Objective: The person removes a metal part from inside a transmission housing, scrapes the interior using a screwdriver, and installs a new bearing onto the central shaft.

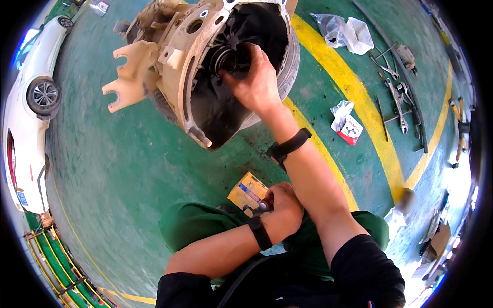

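Observation:
My right hand (250, 82) reaches into a large tan metal housing (174, 69), its fingers wrapped on a dark round ring (218, 60) in the oily black interior (215, 115). The housing has a forked tan bracket (123, 77) on its left and sits on what looks like a tyre (290, 64). My left hand (285, 203) is low, between my green-clad knees, closed on a small red-and-black tool (259, 205) whose exact kind I cannot make out. Just beside it is a yellow box (241, 187) on the floor.
On the green floor (113, 164) with yellow stripes lie plastic bags (357, 36), a small red-and-white box (352, 131), wrenches (398, 102), a long dark bar (421, 128) and other tools (457, 133). A white car (23, 159) stands at left, near a yellow-railed frame (56, 267).

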Demonstrator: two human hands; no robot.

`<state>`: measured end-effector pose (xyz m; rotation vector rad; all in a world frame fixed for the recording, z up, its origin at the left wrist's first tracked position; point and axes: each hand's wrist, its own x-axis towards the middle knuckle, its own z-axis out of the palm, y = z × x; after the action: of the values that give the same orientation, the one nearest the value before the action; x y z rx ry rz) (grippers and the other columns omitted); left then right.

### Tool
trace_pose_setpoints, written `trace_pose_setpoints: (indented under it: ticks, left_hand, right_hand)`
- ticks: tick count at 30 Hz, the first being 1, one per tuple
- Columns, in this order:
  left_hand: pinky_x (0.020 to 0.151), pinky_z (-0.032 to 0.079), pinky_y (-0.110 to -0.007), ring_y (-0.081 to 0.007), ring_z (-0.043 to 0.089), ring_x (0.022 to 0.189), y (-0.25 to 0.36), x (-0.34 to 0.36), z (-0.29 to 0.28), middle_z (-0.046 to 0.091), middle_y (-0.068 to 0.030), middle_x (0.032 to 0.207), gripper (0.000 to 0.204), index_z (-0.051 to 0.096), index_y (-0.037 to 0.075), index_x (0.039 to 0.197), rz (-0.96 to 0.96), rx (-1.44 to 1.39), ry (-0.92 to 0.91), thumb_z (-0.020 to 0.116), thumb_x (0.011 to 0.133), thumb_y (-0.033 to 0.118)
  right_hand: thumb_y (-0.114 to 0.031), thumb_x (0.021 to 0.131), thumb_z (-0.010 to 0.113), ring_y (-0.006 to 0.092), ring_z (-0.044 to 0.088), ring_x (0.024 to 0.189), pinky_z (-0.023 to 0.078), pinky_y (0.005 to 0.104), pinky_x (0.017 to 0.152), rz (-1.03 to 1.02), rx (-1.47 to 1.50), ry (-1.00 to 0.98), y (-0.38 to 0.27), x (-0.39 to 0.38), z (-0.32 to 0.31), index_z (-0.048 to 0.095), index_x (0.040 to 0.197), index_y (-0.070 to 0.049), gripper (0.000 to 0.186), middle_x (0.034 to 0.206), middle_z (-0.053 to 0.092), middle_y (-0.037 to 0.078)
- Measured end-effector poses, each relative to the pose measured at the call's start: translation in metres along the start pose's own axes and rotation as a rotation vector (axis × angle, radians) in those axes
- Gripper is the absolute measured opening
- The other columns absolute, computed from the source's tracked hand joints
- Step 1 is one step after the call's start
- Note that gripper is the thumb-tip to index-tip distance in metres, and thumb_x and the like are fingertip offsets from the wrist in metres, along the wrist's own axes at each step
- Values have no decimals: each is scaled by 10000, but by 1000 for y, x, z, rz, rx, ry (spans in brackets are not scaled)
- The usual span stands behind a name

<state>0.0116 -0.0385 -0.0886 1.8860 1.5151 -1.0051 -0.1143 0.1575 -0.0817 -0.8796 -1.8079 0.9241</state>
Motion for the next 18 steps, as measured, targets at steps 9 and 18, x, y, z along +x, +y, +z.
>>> trace_pose_setpoints:
  ticks: [9, 18]
  left_hand:
    - [690, 553, -443, -244, 733, 983, -6, 1, -8, 733, -50, 1133, 283, 731, 168, 1215, -1, -69, -70, 658, 944, 210]
    - [737, 540, -459, -239, 697, 1088, -11, 2, -2, 698, -50, 1248, 342, 698, 182, 1284, 34, -58, -81, 659, 946, 213]
  right_hand:
    - [-296, 703, 926, 398, 645, 1141, 530, 436, 1010, 36, -53, -44, 2, -4, 5, 565, 1308, 37, 779, 1221, 637, 241]
    - [-289, 699, 937, 384, 669, 1101, 552, 431, 965, 72, 23, -35, 5, 2, 21, 607, 1253, 37, 722, 1188, 654, 232]
